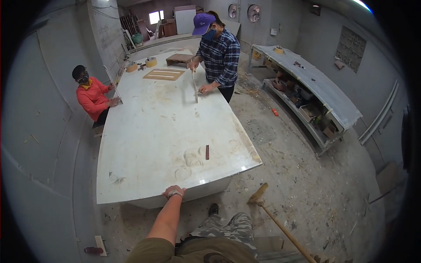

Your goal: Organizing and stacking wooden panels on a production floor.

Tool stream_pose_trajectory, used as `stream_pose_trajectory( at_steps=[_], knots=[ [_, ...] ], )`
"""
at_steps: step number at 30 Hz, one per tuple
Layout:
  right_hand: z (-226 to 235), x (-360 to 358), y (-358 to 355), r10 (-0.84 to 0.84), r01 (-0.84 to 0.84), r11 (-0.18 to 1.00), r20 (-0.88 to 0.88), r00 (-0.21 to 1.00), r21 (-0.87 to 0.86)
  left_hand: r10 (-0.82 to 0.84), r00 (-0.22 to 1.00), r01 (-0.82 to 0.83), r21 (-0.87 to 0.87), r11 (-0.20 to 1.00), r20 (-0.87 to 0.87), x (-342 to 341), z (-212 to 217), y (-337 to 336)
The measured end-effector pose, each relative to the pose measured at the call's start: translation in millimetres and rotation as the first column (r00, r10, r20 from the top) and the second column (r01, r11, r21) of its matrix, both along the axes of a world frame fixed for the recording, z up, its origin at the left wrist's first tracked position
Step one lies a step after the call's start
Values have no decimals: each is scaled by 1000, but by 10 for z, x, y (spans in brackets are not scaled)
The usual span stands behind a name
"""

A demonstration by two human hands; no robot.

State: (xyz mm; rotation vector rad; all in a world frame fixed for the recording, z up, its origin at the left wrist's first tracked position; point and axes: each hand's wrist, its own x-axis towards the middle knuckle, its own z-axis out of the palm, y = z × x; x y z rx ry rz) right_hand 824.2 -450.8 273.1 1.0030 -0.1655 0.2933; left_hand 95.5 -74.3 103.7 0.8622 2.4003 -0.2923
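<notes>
One bare left hand, with a single band around its wrist, touches the near edge of one large white table; its fingers are bent there, but I cannot tell whether they grasp the edge or merely rest on it. The right hand is out of view, so the state of its fingers cannot be told. Taking the left hand as the clock's centre, one short dark-red bar lies on the tabletop at 1 o'clock, near but untouched. Toward 12 o'clock, at the table's far end, are one slatted brown panel, one brown box-like piece and two tape rolls. Two co-workers stand out: one in a purple cap and plaid shirt between 12 and 1, both hands on one narrow strip held on edge; the other in a red top at 11, holding one thin strip. One broom slants over the floor at 3 o'clock, and one orange object lies there at 2. Also at 2 is one long side table, carrying one more tape roll.
</notes>
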Motion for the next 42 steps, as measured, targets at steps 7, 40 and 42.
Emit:
stream_pose_trajectory(
  at_steps=[7,40,42],
  knots=[
    [841,-1023,642,-235,-89,805,-453,860,-586,-13,999,12,-19,1000,-46,8,38,-10],
    [366,-292,599,-627,-117,-429,202,753,-896,-18,999,18,-20,1000,-33,-63,-101,-38],
    [387,-346,537,-613,-124,-509,257,747,-852,-24,999,23,-21,1000,-22,-27,-68,-35]
  ],
)
